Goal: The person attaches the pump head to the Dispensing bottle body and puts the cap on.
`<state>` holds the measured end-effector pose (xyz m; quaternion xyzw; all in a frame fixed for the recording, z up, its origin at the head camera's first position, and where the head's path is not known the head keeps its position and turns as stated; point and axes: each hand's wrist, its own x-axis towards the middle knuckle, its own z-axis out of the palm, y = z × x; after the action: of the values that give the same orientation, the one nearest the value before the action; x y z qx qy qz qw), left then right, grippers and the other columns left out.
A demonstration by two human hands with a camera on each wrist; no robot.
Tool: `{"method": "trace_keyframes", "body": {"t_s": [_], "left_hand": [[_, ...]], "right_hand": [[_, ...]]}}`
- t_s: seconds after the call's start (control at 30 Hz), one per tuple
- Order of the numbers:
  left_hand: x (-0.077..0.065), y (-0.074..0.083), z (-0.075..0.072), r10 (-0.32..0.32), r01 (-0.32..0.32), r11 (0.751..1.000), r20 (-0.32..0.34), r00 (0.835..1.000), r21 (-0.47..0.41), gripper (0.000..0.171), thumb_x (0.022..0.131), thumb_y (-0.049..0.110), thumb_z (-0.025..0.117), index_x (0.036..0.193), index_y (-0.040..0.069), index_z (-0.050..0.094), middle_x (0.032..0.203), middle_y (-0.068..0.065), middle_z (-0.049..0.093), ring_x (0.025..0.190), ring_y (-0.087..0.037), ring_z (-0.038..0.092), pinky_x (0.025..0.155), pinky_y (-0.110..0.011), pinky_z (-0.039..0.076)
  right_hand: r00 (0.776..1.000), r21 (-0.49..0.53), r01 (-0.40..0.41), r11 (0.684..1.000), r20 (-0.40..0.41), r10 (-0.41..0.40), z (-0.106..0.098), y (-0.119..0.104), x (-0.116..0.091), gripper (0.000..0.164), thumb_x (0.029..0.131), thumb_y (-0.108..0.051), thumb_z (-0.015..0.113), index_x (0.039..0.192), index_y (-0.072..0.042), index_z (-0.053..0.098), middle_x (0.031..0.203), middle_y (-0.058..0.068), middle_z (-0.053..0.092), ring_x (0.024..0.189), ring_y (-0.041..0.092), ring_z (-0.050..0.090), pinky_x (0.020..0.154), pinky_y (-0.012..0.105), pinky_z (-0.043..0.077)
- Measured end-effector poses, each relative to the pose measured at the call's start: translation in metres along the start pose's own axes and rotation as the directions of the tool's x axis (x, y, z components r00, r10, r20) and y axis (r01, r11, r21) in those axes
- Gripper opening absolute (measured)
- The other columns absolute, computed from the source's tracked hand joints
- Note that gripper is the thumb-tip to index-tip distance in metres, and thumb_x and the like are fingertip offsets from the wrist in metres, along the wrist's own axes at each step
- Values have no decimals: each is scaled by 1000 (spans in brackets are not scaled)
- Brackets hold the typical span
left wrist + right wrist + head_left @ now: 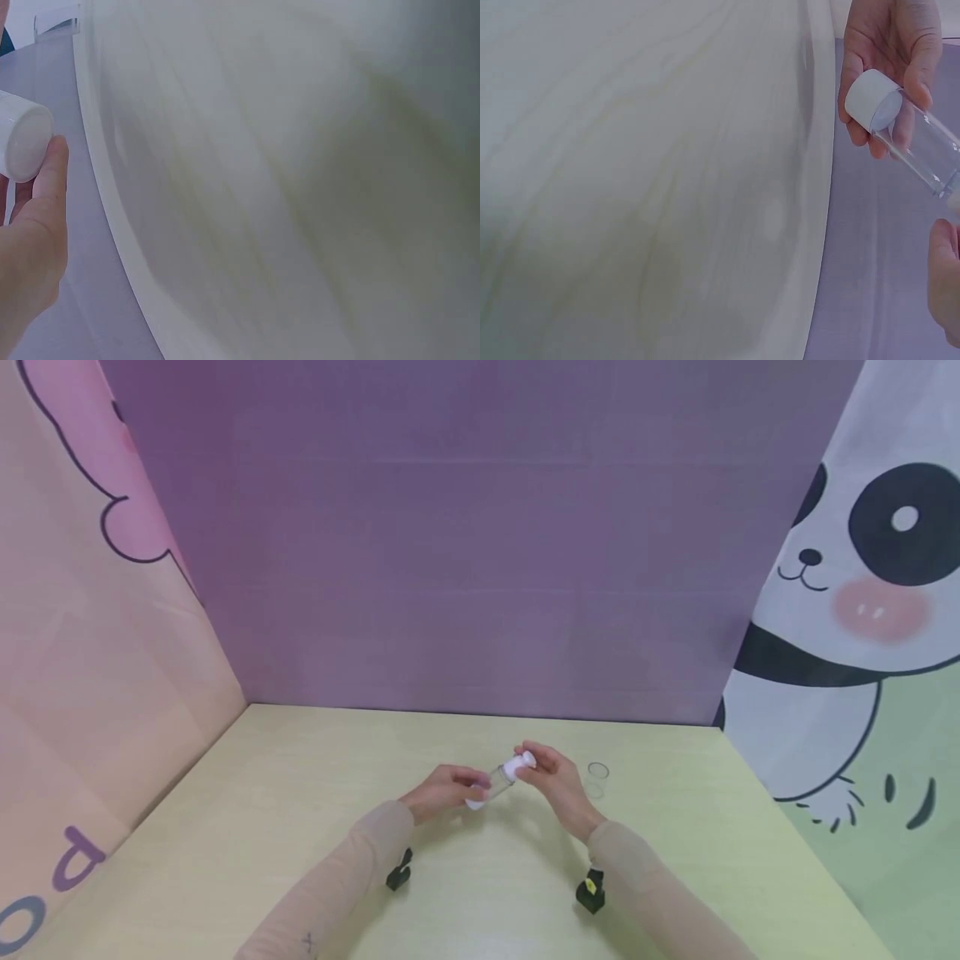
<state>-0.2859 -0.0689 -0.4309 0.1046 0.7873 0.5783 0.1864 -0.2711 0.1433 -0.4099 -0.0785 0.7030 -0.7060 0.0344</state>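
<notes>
A clear cylindrical bottle [497, 782] with white parts at both ends is held tilted above the table, its upper end toward the right. My left hand [446, 792] grips the lower end, by the white cap [871, 101] seen in the right wrist view. My right hand [555, 781] pinches the white upper piece [517, 765], which flares at its tip. The left wrist view shows a round white end [30, 142] against the fingers. In the right wrist view the bottle's upper end is cut off by the frame edge.
A clear open cup-like cylinder [597, 785] stands on the pale wooden table [300, 752], just right of my right hand. Small black devices [591, 892] hang by both wrists. A purple backdrop rises behind, and printed side panels flank the table.
</notes>
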Motion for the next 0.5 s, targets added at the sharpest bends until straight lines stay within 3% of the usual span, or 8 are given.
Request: {"method": "trace_keyframes", "body": {"t_s": [0.17, 0.5], "left_hand": [[0, -1, 0, -1, 1, 1000, 4, 1000, 0, 35, 82, 21, 68, 115, 11, 63, 123, -9, 57, 100, -19, 55, 87, -37, 48], [1, -1, 1, -4, 5, 1000, 4, 1000, -17, 34, 82, 20, 68, 114, 10, 63, 123, -9, 57, 100, -19, 54, 86, -34, 48]], "right_hand": [[1000, 51, 1, 999, 17, -2, 0, -1, 0, 48, 83, 5, 57, 130, -2, 46, 132, 15, 51, 121, 20, 49, 95, 26, 44], [1000, 44, -9, 999, 20, 8, 0, -1, 0, 49, 81, 5, 60, 128, 2, 46, 128, 16, 55, 112, 15, 56, 94, 29, 45]]}}
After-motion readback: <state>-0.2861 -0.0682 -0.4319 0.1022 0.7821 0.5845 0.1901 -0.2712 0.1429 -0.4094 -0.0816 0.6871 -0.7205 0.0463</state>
